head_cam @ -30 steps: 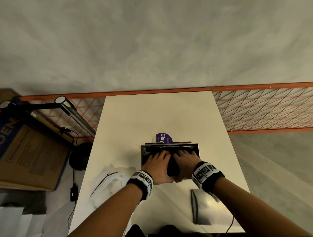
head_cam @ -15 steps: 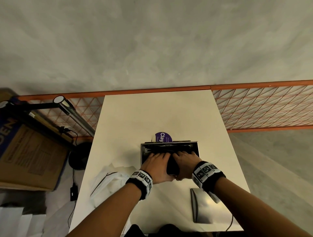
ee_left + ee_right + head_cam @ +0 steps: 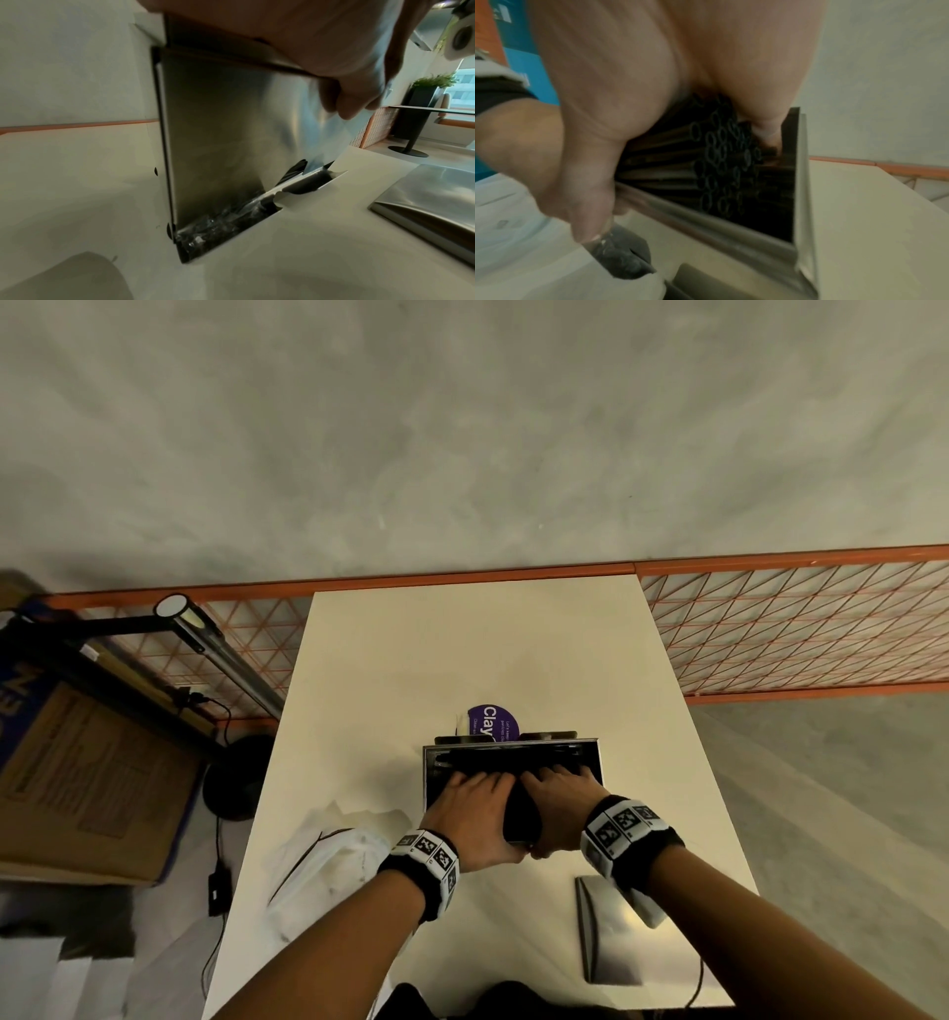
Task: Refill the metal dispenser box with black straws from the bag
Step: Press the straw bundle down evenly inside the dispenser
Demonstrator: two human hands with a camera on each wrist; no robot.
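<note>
Head view: both hands sit side by side in the open top of the metal dispenser box (image 3: 590, 752), which stands upright on the white tabletop (image 3: 462, 649), a little right of its middle and nearer the near edge than the far one
Left hand (image 3: 475, 819): palm down over the box's near-left part; fingers reach into the opening and lie over the black straws (image 3: 513, 755); thumb tucked against the near wall; from the left wrist view the thumb presses the steel front face (image 3: 218, 132); I cannot tell whether the fingers curl round the bundle
Right hand (image 3: 557, 806): mirrors the left on the near-right part; in the right wrist view the palm (image 3: 618, 81) bears down on the straws (image 3: 718, 154) while the thumb hooks over the box's near rim (image 3: 706, 219); fingertips hidden inside the box
Straws: packed lengthwise across the box, open ends facing its right wall; a few show in the slot (image 3: 226, 227) at the base of the front face
Bag (image 3: 334, 870): crumpled, pale plastic, lying at the near-left part of the tabletop, apart from the box
Lid (image 3: 611, 927): flat steel piece lying at the near-right corner, just behind the right wrist
Purple label (image 3: 493, 722): round, on something touching the box's far side
Surroundings: orange mesh railing (image 3: 796, 629) along the far edge; cardboard carton (image 3: 87, 773) on the floor to the left
</note>
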